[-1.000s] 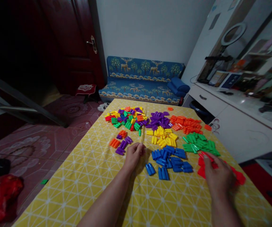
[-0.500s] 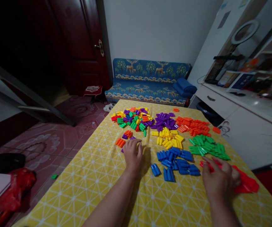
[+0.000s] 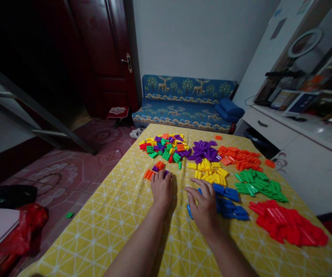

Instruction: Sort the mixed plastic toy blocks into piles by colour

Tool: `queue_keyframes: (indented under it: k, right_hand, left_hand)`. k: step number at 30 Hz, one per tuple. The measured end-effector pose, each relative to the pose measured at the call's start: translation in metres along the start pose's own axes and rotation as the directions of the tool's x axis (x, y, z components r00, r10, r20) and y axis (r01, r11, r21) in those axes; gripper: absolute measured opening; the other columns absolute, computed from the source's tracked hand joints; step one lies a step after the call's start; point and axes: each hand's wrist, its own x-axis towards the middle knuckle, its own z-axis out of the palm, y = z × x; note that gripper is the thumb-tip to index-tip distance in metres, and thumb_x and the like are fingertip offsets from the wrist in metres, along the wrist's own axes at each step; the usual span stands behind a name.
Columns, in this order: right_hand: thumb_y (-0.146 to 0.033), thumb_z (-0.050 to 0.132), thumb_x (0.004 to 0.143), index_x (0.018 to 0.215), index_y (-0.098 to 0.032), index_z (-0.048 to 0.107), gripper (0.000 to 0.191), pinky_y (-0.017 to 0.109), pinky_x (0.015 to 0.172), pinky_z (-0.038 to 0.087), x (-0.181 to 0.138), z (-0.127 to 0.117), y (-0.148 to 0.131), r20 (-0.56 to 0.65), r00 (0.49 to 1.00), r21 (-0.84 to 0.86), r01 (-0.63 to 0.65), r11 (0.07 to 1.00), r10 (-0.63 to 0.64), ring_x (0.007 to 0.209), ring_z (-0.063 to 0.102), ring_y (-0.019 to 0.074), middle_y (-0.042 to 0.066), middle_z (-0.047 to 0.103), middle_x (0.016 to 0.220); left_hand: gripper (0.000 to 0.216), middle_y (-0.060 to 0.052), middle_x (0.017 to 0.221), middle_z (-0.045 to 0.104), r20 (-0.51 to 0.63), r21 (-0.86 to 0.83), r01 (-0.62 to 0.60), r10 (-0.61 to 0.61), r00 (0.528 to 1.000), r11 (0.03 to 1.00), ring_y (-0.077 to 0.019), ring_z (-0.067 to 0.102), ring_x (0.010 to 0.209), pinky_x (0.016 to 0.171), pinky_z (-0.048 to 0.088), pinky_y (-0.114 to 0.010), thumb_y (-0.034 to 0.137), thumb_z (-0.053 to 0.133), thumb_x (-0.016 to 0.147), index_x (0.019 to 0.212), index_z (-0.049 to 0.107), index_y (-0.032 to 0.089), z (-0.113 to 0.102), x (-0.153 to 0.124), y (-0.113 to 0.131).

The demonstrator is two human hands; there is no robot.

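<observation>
1. Table with yellow, white-lined top (image 3: pixel 120 231).
2. Right hand (image 3: pixel 205 204): fingers parted, over the blue heap of ribbed plastic pieces (image 3: pixel 231 209); contact unclear.
3. Left hand (image 3: pixel 161 189): fingers bent at purple ribbed plastic pieces (image 3: pixel 166 173), left of table's middle; can't tell grip.
4. One red heap (image 3: pixel 291 225), one green heap (image 3: pixel 261 185), one orange heap (image 3: pixel 241 157), one purple heap (image 3: pixel 203 151), one yellow heap (image 3: pixel 211 172), one mixed heap (image 3: pixel 166 154) near far left corner.
5. Two loose orange pieces (image 3: pixel 218 137): far edge, right edge.

A blue sofa (image 3: pixel 180 111) stands before a pale wall (image 3: pixel 186 38), near a red stool (image 3: pixel 118 112).
</observation>
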Motion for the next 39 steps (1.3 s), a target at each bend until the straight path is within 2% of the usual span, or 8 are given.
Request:
queue_keyframes:
  k: [6, 15, 21, 24, 28, 33, 36, 39]
  right_hand:
    - [-0.011, 0.052, 0.089, 0.115, -0.024, 0.063, 0.031, 0.049, 0.099, 0.045, -0.011, 0.022, -0.010, 0.019, 1.000, 0.066, -0.012, 0.998, 0.011, 0.117, 0.051, 0.0249, 0.009, 0.059, 0.123]
    - [-0.023, 0.052, 0.093, 0.139, -0.023, 0.044, 0.046, 0.046, 0.101, 0.046, -0.019, 0.028, 0.003, 0.036, 0.989, 0.137, -0.147, 0.980, 0.144, 0.123, 0.050, 0.0253, 0.012, 0.054, 0.132]
    - [-0.023, 0.051, 0.094, 0.128, -0.024, 0.055, 0.035, 0.040, 0.090, 0.053, -0.021, 0.027, 0.004, 0.046, 0.982, 0.209, -0.187, 0.960, 0.181, 0.107, 0.060, 0.0227, 0.010, 0.061, 0.116]
    - [-0.023, 0.053, 0.091, 0.116, -0.022, 0.061, 0.025, 0.037, 0.083, 0.055, -0.018, 0.024, 0.002, 0.058, 0.970, 0.274, -0.244, 0.930, 0.237, 0.098, 0.063, 0.0219, 0.009, 0.065, 0.107]
    - [-0.030, 0.059, 0.086, 0.103, -0.020, 0.064, 0.020, 0.035, 0.077, 0.056, -0.005, 0.015, 0.009, 0.186, 0.916, 0.387, -0.400, 0.831, 0.355, 0.088, 0.067, 0.0218, 0.008, 0.070, 0.099]
    - [-0.040, 0.063, 0.079, 0.112, -0.018, 0.062, 0.040, 0.030, 0.065, 0.056, 0.044, 0.011, 0.065, 0.219, 0.832, 0.484, -0.546, 0.684, 0.509, 0.075, 0.069, 0.0200, 0.007, 0.071, 0.091]
    - [-0.044, 0.067, 0.070, 0.101, -0.015, 0.067, 0.042, 0.028, 0.055, 0.053, 0.081, 0.017, 0.116, 0.150, 0.800, 0.395, -0.587, 0.707, 0.581, 0.059, 0.065, 0.0178, 0.005, 0.069, 0.077]
    - [-0.043, 0.066, 0.067, 0.097, -0.013, 0.068, 0.043, 0.031, 0.058, 0.054, 0.105, 0.027, 0.156, 0.090, 0.779, 0.337, -0.610, 0.717, 0.621, 0.061, 0.065, 0.0195, 0.008, 0.070, 0.076]
  left_hand:
    - [0.025, -0.007, 0.105, 0.069, -0.025, -0.224, -0.028, 0.023, 0.999, 0.974, -0.0245, 0.060, 0.100, 0.086, 0.042, -0.038, 0.028, 0.052, 0.092, 0.110, 0.068, 0.026, 0.001, 0.002, -0.001]
    - [0.026, -0.007, 0.095, 0.073, 0.042, -0.605, -0.104, 0.162, 0.986, 0.790, -0.0197, 0.064, 0.089, 0.084, 0.046, -0.033, 0.030, 0.047, 0.095, 0.100, 0.070, 0.019, 0.003, -0.003, 0.008]
    - [0.024, -0.003, 0.085, 0.073, 0.133, -0.803, 0.020, 0.146, 0.980, 0.596, -0.0149, 0.067, 0.075, 0.073, 0.051, -0.025, 0.027, 0.057, 0.089, 0.110, 0.066, 0.019, 0.003, -0.010, 0.014]
    - [0.021, -0.004, 0.090, 0.074, 0.119, -0.789, -0.018, 0.182, 0.976, 0.614, -0.0160, 0.068, 0.082, 0.077, 0.051, -0.025, 0.026, 0.058, 0.088, 0.106, 0.068, 0.020, 0.003, -0.011, 0.014]
    - [0.023, -0.004, 0.087, 0.074, 0.095, -0.714, -0.087, 0.220, 0.971, 0.695, -0.0163, 0.067, 0.082, 0.077, 0.048, -0.026, 0.030, 0.050, 0.093, 0.092, 0.071, 0.019, 0.003, -0.009, 0.013]
    - [0.032, -0.003, 0.071, 0.070, 0.100, -0.608, -0.043, 0.130, 0.986, 0.793, -0.0157, 0.064, 0.070, 0.067, 0.045, -0.026, 0.034, 0.044, 0.096, 0.087, 0.071, 0.019, 0.006, -0.005, 0.011]
    - [0.031, -0.003, 0.072, 0.071, 0.100, -0.571, -0.059, 0.140, 0.985, 0.819, -0.0160, 0.064, 0.071, 0.068, 0.044, -0.026, 0.034, 0.045, 0.096, 0.086, 0.071, 0.020, 0.007, -0.004, 0.010]
    - [0.030, -0.003, 0.071, 0.071, 0.088, -0.556, -0.058, 0.129, 0.988, 0.829, -0.0162, 0.064, 0.071, 0.069, 0.044, -0.027, 0.033, 0.046, 0.095, 0.087, 0.071, 0.019, 0.006, -0.003, 0.010]
